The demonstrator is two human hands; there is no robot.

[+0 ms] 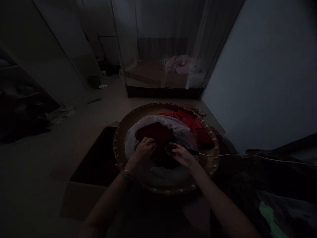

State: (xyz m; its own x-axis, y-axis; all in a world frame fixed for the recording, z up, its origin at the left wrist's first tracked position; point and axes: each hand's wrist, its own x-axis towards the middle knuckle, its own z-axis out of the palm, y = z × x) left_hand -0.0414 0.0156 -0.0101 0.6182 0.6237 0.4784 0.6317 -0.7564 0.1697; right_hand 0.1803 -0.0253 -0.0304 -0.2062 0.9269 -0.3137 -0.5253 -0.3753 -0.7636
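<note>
Fingers of the left hand curled, tips drawn narrow together over a round, woven bamboo tray with pale bindings along its rim; in the dim light I cannot tell whether they pinch anything. Those of the right hand appear closed around a slim black tool, from which a thin white cord runs off to the right. Work appears to be under way: a dark red heap sits within a translucent white plastic bag spread open in the tray, and flat bright red pieces lie loose at the tray's far right. Which are finished and which are left cannot be judged from here. Relative to the fingers, the dark red heap lies beneath and between the two sets of fingertips; the loose pieces lie beyond the right hand, apart from it
</note>
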